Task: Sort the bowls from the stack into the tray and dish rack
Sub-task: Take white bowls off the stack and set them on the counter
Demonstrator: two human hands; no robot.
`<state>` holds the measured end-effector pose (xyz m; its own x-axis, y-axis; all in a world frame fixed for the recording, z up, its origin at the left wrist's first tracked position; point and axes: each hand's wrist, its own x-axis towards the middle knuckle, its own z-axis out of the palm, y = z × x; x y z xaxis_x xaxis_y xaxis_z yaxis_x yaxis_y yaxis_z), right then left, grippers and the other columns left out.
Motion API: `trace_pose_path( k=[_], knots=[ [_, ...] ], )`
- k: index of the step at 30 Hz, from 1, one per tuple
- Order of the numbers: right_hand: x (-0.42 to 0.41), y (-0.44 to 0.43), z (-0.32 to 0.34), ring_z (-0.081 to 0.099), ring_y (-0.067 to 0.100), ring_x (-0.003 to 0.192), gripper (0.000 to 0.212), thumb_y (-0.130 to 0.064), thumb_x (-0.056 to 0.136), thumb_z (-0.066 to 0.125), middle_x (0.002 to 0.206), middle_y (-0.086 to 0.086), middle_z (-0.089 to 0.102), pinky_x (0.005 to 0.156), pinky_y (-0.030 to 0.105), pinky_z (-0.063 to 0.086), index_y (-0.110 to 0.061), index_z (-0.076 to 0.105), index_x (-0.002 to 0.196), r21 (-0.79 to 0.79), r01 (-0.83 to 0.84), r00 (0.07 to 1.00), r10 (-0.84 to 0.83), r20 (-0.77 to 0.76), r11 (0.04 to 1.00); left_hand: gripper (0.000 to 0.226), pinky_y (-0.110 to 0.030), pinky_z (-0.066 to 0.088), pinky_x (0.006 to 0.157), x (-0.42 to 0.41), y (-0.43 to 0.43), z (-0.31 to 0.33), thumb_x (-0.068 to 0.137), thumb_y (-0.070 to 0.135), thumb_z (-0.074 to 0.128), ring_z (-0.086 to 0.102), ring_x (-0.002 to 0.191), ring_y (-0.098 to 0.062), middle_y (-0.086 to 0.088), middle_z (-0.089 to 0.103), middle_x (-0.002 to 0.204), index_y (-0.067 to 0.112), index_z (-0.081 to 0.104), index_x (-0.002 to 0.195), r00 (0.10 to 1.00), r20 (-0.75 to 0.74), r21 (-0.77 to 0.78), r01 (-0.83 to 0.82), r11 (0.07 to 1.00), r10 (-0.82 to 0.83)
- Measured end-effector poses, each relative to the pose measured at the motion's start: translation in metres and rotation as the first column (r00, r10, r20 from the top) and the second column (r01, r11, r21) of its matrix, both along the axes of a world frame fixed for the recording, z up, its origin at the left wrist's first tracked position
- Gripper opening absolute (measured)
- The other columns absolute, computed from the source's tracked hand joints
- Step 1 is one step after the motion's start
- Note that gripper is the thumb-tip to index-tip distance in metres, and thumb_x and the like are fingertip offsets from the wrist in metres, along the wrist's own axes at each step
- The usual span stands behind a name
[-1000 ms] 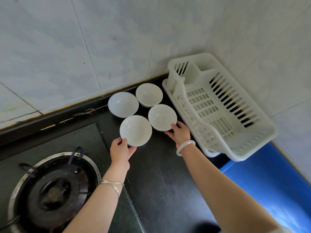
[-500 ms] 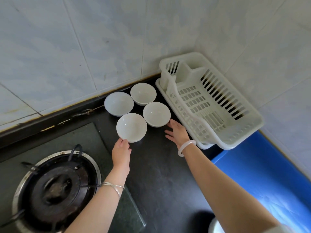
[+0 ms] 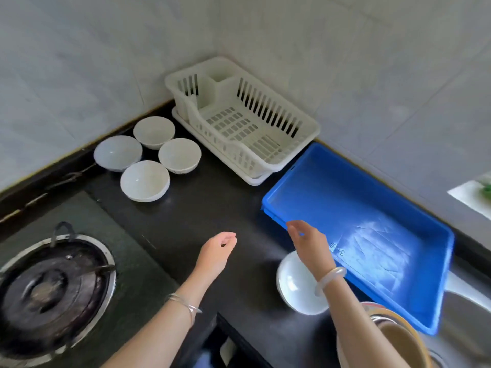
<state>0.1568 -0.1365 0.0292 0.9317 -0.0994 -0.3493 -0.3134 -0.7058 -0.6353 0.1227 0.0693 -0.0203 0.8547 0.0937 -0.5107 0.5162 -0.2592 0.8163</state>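
Several white bowls (image 3: 145, 181) stand singly in a cluster on the black counter, near the back wall. Right of them sits a white plastic dish rack (image 3: 276, 160), with nothing in it. A blue tray (image 3: 313, 181) lies at the right, also holding nothing. Another white bowl, or a stack of them (image 3: 293, 284), stands by the tray's near corner, partly hidden by my right forearm. My left hand (image 3: 216, 252) hovers over the counter, fingers loosely curled, holding nothing. My right hand (image 3: 309, 244) hangs above that near bowl, relaxed and holding nothing.
A gas burner (image 3: 50, 290) lies at the lower left. A metal pot or bowl rim (image 3: 398, 338) shows at the bottom right beside the tray. Tiled walls close the corner behind the rack. The counter edge runs along the bottom.
Both hands have let go of the two front bowls and drawn back toward me. The view has swung right and pulled back, so the blue tray and the near bowl now show.
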Motion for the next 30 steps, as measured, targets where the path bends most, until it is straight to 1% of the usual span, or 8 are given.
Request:
trace_pose_path(
  k=[4,8,10,14,19,24,28,30],
  knots=[
    [-0.045,-0.051,-0.010,0.059,0.026,0.096,0.026,-0.023,0.095,0.047,0.112,0.006,0.065,0.073,0.027,0.038,-0.019,0.061,0.116,-0.214,0.062,0.998,-0.066,-0.008,0.975,0.036,-0.017,0.037,0.088,-0.014,-0.047,-0.002,0.093,0.027,0.050,0.055,0.113,-0.009,0.004,0.058,0.129,0.022,0.053,0.129,0.980,0.014,0.148,0.196,0.969,-0.201],
    [-0.075,-0.076,-0.021,0.057,0.025,0.100,0.027,-0.029,0.090,0.055,0.111,0.003,0.062,0.072,0.026,0.034,-0.017,0.057,0.114,-0.326,0.091,0.990,-0.121,-0.073,0.941,0.050,-0.027,0.039,0.096,-0.028,-0.081,-0.005,0.091,0.032,0.052,0.050,0.123,-0.013,0.005,0.049,0.139,0.030,0.037,0.139,0.934,-0.023,0.204,0.354,0.913,-0.357],
    [-0.082,-0.080,-0.023,0.057,0.022,0.090,0.027,-0.032,0.087,0.061,0.101,0.000,0.064,0.070,0.026,0.035,-0.019,0.058,0.111,-0.303,0.131,0.980,-0.170,-0.105,0.944,0.052,-0.031,0.039,0.098,-0.034,-0.091,-0.008,0.091,0.032,0.052,0.047,0.125,-0.015,0.004,0.048,0.139,0.029,0.035,0.141,0.918,-0.029,0.204,0.393,0.897,-0.396],
    [-0.086,-0.075,-0.026,0.049,0.013,0.071,0.018,-0.030,0.085,0.066,0.084,-0.006,0.057,0.060,0.024,0.034,-0.021,0.057,0.098,-0.242,0.212,0.969,-0.235,-0.073,0.947,0.048,-0.025,0.038,0.087,-0.039,-0.100,-0.009,0.091,0.028,0.052,0.049,0.116,-0.011,0.003,0.053,0.132,0.029,0.038,0.137,0.937,-0.026,0.144,0.347,0.927,-0.347],
    [-0.082,-0.073,-0.023,0.037,0.002,0.056,0.010,-0.020,0.088,0.057,0.077,-0.002,0.054,0.048,0.018,0.024,-0.019,0.050,0.082,-0.273,0.243,0.962,-0.267,-0.052,0.931,0.046,-0.036,0.048,0.096,-0.039,-0.101,-0.010,0.091,0.024,0.053,0.053,0.116,-0.017,0.000,0.056,0.129,0.025,0.042,0.136,0.959,-0.049,0.064,0.280,0.958,-0.277],
    [-0.080,-0.075,-0.018,0.045,0.022,0.064,0.018,-0.020,0.091,0.050,0.076,0.005,0.056,0.063,0.026,0.034,-0.013,0.053,0.075,-0.365,0.165,0.981,-0.190,-0.034,0.916,0.042,-0.025,0.053,0.078,-0.041,-0.100,-0.010,0.094,0.017,0.049,0.058,0.106,-0.015,-0.003,0.057,0.125,0.023,0.043,0.135,0.978,-0.128,-0.183,0.143,0.973,-0.167],
    [-0.080,-0.077,-0.011,0.041,0.022,0.055,0.039,-0.020,0.089,0.050,0.055,-0.003,0.043,0.051,0.025,0.027,-0.020,0.037,0.052,-0.376,0.196,0.978,-0.207,0.012,0.906,0.041,-0.026,0.055,0.071,-0.041,-0.102,-0.008,0.095,0.015,0.047,0.062,0.099,-0.017,-0.001,0.058,0.119,0.025,0.044,0.134,0.976,-0.171,-0.251,0.086,0.964,-0.132],
    [-0.077,-0.080,-0.007,0.040,0.027,0.059,0.039,-0.017,0.087,0.050,0.051,-0.003,0.036,0.049,0.027,0.024,-0.017,0.035,0.051,-0.359,0.215,0.975,-0.220,0.027,0.908,0.039,-0.026,0.056,0.067,-0.041,-0.102,-0.006,0.095,0.015,0.047,0.064,0.095,-0.019,-0.002,0.060,0.117,0.025,0.046,0.132,0.975,-0.195,-0.297,0.047,0.954,-0.109]
  ],
)
